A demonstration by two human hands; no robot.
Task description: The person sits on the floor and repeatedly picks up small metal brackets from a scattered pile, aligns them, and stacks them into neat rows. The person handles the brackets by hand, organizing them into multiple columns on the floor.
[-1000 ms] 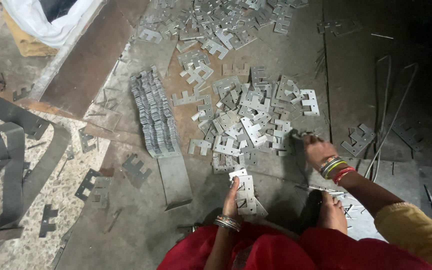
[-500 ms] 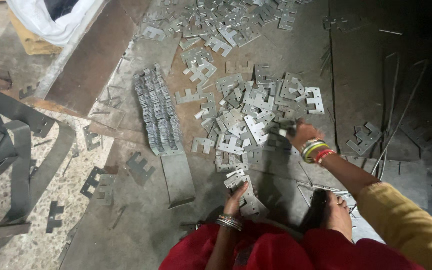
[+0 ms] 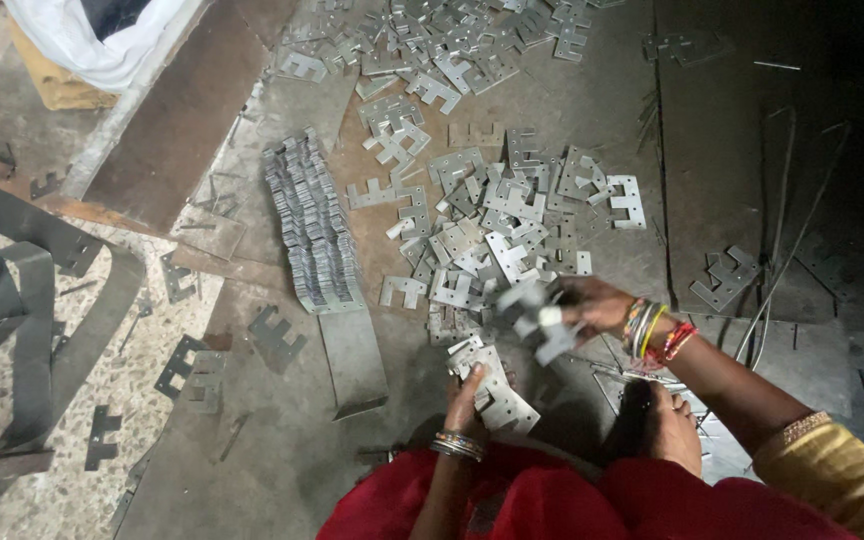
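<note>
Head view, right hand [image 3: 592,303]: closed around a blurred flat grey stamped-metal plate [image 3: 542,322], just above the floor.
Plate axis: too blurred to tell.
Left hand [image 3: 467,392]: fingers clasped a small stack of the same grey plates [image 3: 497,393], long axis slanting down-right, stack jutting beyond the fingertips.
Nearby: loose pile of plates [image 3: 482,220]; long neat stacked row [image 3: 310,225].
</note>
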